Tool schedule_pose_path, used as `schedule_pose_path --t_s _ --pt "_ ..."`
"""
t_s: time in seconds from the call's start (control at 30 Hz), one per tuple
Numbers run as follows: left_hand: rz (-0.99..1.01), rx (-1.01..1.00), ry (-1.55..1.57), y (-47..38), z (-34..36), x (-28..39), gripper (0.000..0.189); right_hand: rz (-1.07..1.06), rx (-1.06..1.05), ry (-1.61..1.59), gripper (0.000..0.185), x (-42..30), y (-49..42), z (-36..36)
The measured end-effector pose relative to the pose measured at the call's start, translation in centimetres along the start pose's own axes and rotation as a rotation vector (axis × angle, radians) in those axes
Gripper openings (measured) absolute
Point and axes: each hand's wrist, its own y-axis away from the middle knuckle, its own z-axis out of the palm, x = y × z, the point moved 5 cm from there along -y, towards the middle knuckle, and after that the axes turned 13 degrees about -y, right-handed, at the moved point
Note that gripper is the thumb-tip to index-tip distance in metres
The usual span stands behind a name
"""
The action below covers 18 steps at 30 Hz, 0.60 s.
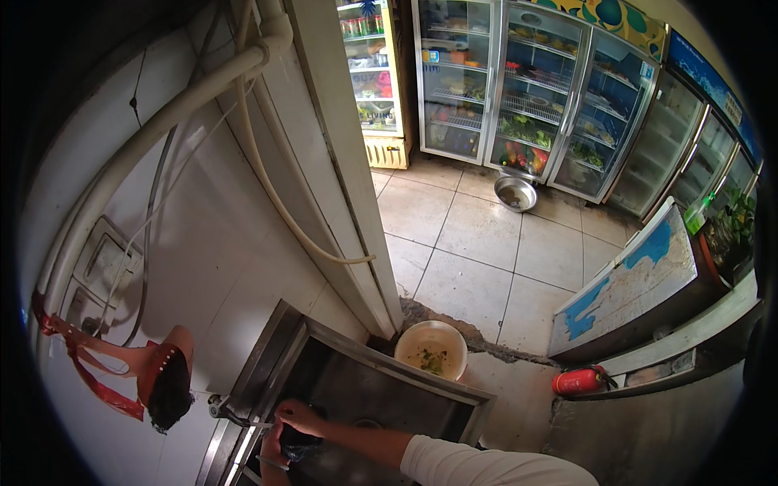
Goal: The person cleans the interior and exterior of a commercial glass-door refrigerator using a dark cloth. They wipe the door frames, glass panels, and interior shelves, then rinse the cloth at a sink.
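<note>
At the lower middle, both of my hands are close together over a stainless steel sink (pixel 389 398), beside the spout of a faucet (pixel 230 413). My right hand (pixel 299 417) has bent fingers near the spout; whether it grips something is too small to tell. Just below it is my left hand (pixel 273 442), partly hidden, with a bracelet at the wrist. A dark, shiny wet item (pixel 299 442) lies beside and beneath my hands; its kind is unclear.
A white bucket (pixel 457 340) with liquid and green scraps stands beyond the sink. A fire extinguisher (pixel 577 381) lies right, a metal bowl (pixel 515 193) stands by glass-door refrigerators (pixel 527 91). A red strainer-like holder (pixel 159 364) hangs left, near pipes (pixel 176 115).
</note>
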Motion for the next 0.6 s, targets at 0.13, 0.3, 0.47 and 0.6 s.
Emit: schedule_pose_path --t_s 0.13,0.3,0.47,0.6 --pt "0.359 -0.092 0.279 -0.1 0.5 0.7 0.049 0.255 0.673 0.043 0.045 -4.3 4.0 -0.5" --pt "0.593 0.191 -0.075 0.9 0.5 0.1 0.036 0.943 0.318 -0.97 0.063 -0.7 5.6 4.1" --pt "0.527 0.078 0.301 1.6 -0.2 -0.8 0.037 0.659 0.358 -0.544 0.035 2.0 3.3 1.0" --pt "0.291 0.082 0.591 1.6 0.0 -3.3 0.043 0.663 0.197 -0.665 0.032 1.5 2.9 2.6"
